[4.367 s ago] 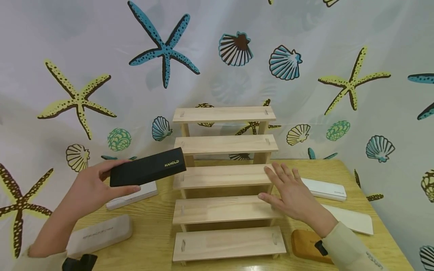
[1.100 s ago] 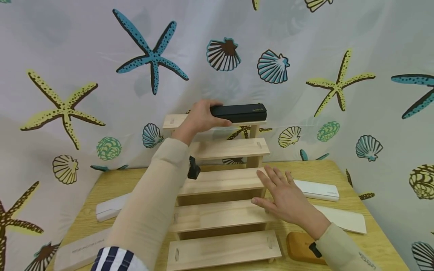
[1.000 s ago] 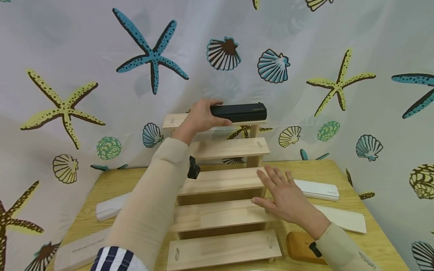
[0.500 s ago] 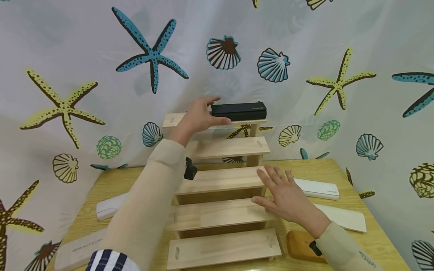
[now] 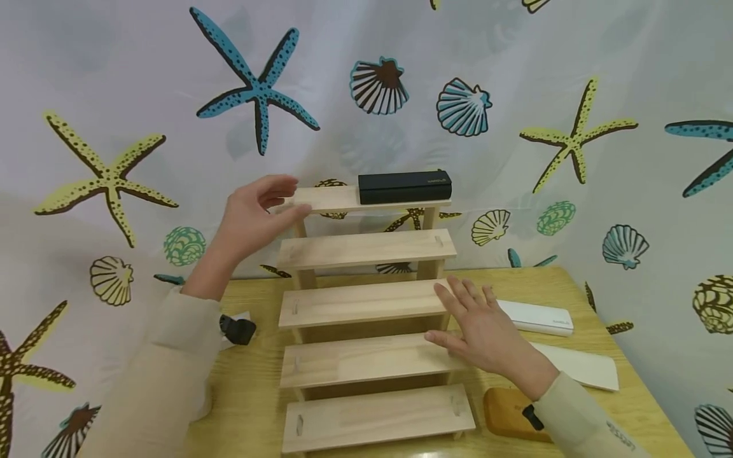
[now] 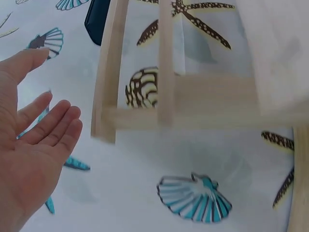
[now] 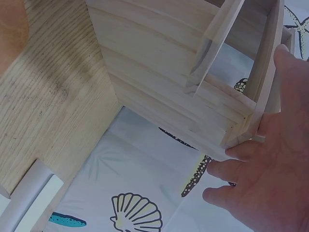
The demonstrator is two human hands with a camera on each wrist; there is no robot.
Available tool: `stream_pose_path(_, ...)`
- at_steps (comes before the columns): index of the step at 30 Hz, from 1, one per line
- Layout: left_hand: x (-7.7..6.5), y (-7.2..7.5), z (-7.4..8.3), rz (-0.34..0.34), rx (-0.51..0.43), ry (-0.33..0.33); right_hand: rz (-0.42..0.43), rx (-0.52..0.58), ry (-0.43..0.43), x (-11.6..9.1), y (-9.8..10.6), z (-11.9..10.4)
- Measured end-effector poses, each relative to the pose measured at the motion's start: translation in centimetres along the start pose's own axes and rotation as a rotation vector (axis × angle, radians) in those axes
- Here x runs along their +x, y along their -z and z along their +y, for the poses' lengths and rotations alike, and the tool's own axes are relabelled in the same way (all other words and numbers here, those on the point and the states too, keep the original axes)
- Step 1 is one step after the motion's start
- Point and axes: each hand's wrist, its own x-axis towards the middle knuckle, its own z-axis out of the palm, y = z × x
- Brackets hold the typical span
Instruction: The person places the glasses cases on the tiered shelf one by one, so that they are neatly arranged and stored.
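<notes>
A black glasses case (image 5: 404,188) with small gold lettering lies along the right half of the top tier of a stepped wooden rack (image 5: 366,300). My left hand (image 5: 252,215) is beside that tier's left end, holding nothing, with its fingers loosely bent. In the left wrist view the left hand (image 6: 36,137) appears apart from the wooden frame, and a dark end of the case (image 6: 96,21) shows at the top. My right hand (image 5: 483,331) rests against the rack's right side around the third and fourth tiers, fingers extended. The right wrist view shows its fingertips (image 7: 236,152) at the wooden edge.
Right of the rack, a white case (image 5: 538,318), a cream case (image 5: 584,367) and an orange-brown case (image 5: 509,413) lie on the wooden table (image 5: 260,381). Cases at the left are mostly hidden behind my left arm. A curtain (image 5: 504,38) printed with sea creatures hangs behind.
My left hand carried the black glasses case up onto the top tier, let it go and drew back left. The case stays there. My right hand has kept its place on the rack.
</notes>
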Motion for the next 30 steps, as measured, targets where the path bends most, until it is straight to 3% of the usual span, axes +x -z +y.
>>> stream_pose_path(5, -3.9, 2.8, -2.0, 0.006, 0.047, 0.006, 0.001, -0.002, -0.003, 0.0, 0.0, 0.1)
stream_pose_path(10, -7.7, 5.2, -4.7, 0.011, 0.069, 0.064, 0.002, -0.005, -0.008, 0.0, -0.1, 0.1)
stream_pose_path(20, -15.2, 8.1, -9.8, 0.040, 0.075, 0.149, -0.003, -0.004, -0.006, -0.1, 0.1, -0.2)
stream_pose_path(24, -17.9, 8.9, -11.7, 0.011, 0.090, 0.237, -0.002, 0.000, -0.004, -0.1, 0.2, -0.4)
stream_pose_path(30, -21.8, 9.9, -14.8, -0.093, 0.120, 0.413, -0.007, 0.004, -0.006, -0.1, 0.1, -0.4)
